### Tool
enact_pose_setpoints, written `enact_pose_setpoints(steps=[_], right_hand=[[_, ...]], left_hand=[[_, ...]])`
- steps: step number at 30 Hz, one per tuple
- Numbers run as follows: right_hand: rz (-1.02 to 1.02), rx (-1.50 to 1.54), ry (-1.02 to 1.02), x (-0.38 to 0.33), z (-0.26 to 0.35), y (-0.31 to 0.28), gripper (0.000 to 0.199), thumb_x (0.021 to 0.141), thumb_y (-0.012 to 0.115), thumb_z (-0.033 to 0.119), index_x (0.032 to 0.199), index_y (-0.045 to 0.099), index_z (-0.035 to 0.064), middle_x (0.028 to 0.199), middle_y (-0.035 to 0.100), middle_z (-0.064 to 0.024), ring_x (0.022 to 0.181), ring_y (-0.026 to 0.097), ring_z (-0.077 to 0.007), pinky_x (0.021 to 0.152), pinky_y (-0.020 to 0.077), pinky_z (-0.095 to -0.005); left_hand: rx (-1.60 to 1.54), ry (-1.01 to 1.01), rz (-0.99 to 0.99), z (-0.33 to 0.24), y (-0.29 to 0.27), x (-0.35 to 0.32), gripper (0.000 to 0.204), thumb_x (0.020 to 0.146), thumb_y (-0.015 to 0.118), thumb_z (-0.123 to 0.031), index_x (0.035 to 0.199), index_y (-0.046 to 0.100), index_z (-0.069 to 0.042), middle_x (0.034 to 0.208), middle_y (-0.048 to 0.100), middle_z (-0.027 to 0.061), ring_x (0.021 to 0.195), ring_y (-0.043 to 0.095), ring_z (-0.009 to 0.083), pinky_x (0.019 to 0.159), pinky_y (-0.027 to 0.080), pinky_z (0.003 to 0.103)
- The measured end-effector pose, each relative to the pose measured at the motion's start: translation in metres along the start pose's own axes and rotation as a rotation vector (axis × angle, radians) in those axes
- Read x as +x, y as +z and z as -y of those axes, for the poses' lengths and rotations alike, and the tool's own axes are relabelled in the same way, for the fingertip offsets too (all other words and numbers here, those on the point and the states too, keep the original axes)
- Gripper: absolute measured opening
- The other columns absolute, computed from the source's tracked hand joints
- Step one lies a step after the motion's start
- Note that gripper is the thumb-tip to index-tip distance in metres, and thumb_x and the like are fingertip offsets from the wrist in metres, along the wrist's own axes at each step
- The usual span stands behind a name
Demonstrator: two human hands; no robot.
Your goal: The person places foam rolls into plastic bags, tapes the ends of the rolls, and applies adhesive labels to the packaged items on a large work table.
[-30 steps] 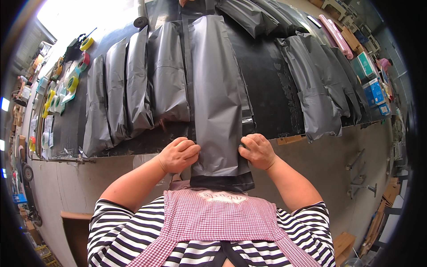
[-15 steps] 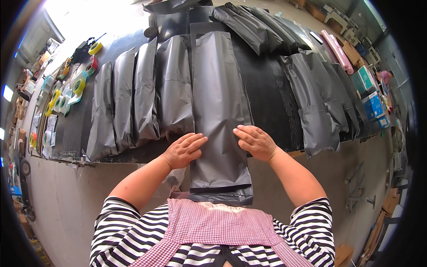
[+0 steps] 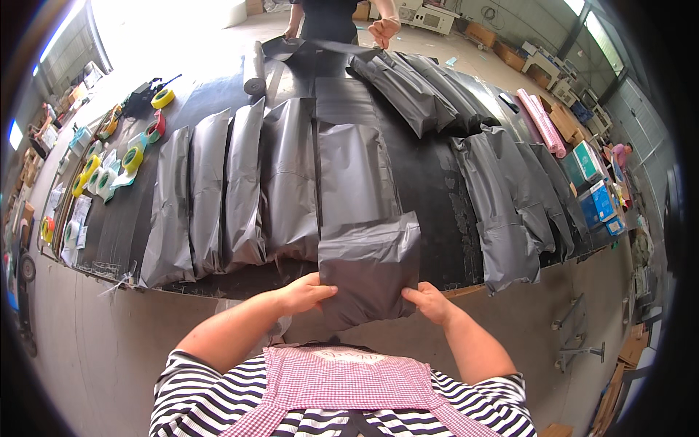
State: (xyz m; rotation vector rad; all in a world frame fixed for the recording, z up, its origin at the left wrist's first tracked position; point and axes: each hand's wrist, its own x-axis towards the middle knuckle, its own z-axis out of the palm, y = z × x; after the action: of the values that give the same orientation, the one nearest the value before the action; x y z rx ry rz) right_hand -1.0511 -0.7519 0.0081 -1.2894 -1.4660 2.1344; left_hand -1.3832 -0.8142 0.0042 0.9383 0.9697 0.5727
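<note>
A long grey plastic mailer bag lies lengthwise before me on the black table, its near end folded up and back over itself. My left hand pinches the left side of that folded part, thumb on top and fingers partly hidden beneath. On the opposite side my right hand grips the right edge the same way. The fold sticks out past the table's near edge. Close by on the left is a filled grey bag, the nearest of several in a row.
More filled grey bags lie right, others at the far right. Tape rolls sit along the left. A black roll stands far off, near another person's hand at the table's far side. Boxes and a pink roll line the right.
Both hands went from lying on top of the bag to gripping its sides. The bag's near end is now folded up and away. A person across the table has come into view.
</note>
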Motion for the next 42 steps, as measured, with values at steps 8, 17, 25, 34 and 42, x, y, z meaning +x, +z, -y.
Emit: enact_pose_setpoints(steps=[8,17,25,34,42], right_hand=[[-0.481,0.253,-0.406,0.068,0.066,0.018,0.019,0.094,0.07,0.014,0.083,0.066,-0.0001,0.075,0.059,0.0043,0.068,0.048,-0.004,0.059,0.0403,-0.0242],[-0.803,-0.566,-0.243,0.119,0.043,0.004,0.031,0.087,0.074,0.021,0.071,0.057,0.0011,0.07,0.065,-0.012,0.063,0.06,-0.0258,0.065,0.0494,-0.0422],[-0.594,-1.138,-0.176,0.107,0.074,0.059,0.069,0.095,0.058,0.034,0.149,0.037,-0.0022,0.122,0.064,-0.0253,0.112,0.062,-0.0424,0.097,0.0501,-0.0474],[-0.525,-0.571,-0.361,0.139,0.08,0.036,0.109,0.068,0.084,0.021,0.156,0.023,0.0005,0.139,0.056,-0.0242,0.125,0.058,-0.0305,0.107,0.0442,-0.0356],[-0.628,-0.795,-0.316,0.241,0.159,0.077,0.106,0.073,0.078,0.029,0.161,0.018,0.0188,0.124,0.066,-0.0237,0.114,0.064,-0.036,0.1,0.0501,-0.0425]], left_hand=[[-0.48,0.483,-0.562,-0.02,-0.013,0.062,0.024,0.094,0.07,-0.015,0.112,0.066,0.001,0.109,0.071,0.0114,0.093,0.067,0.0215,0.085,0.053,0.035],[0.784,0.207,-1.048,-0.018,-0.017,0.09,0.039,0.089,0.072,-0.021,0.117,0.059,0.002,0.121,0.058,0.022,0.105,0.061,0.0428,0.089,0.05,0.047],[0.823,0.323,-0.599,-0.004,0.019,0.099,0.067,0.095,0.053,-0.016,0.154,0.027,0.002,0.157,0.031,0.0288,0.145,0.034,0.0393,0.118,0.031,0.044],[0.931,0.621,-0.787,-0.056,-0.041,0.019,0.036,0.084,0.07,-0.013,0.119,0.068,-0.008,0.135,0.06,0.0197,0.127,0.055,0.036,0.108,0.044,0.043],[1.113,-0.553,-1.57,-0.029,-0.237,-0.131,0.085,0.083,0.075,-0.031,0.156,0.031,-0.027,0.164,0.018,0.0204,0.147,0.027,0.0377,0.112,0.035,0.056]])
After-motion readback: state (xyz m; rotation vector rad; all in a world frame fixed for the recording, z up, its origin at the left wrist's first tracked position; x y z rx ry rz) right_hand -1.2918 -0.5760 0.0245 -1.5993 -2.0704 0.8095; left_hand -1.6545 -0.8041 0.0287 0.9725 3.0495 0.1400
